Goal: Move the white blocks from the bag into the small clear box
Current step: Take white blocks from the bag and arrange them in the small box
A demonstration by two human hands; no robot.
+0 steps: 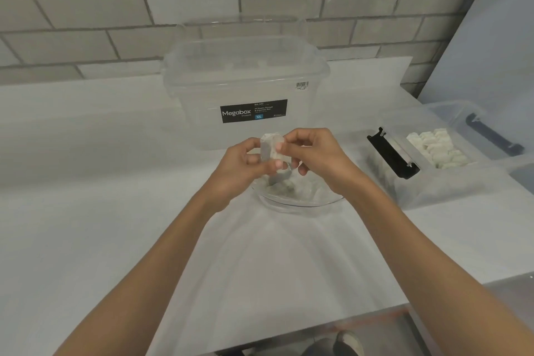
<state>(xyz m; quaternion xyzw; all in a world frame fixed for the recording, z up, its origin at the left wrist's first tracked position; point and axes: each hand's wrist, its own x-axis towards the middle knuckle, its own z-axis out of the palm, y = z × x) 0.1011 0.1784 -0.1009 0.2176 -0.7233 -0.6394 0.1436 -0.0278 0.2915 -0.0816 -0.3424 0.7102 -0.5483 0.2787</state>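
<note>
A grey brick wall (86, 37) backs a white counter (86, 211). In the head view, a large lidded storage bin (245, 81) stands at the middle of the back edge, out of the working path.

The bag (300, 196), clear and slumped open, lies mid-counter directly under the hands, so anything dropped would likely fall back into it. More pale pieces show dimly through its plastic.

The left hand (239, 167) and right hand (315, 153) are raised together just above the bag. Each pinches the same white block (270, 150) with curled fingers. It may be two pieces stuck together, which would explain the two-handed hold, but I cannot tell.

The small clear box (450, 182) sits toward the right edge, lid off and black latch (393, 153) swung aside. A layer of white blocks (439, 147) lies inside, so the transfer looks well under way.
</note>
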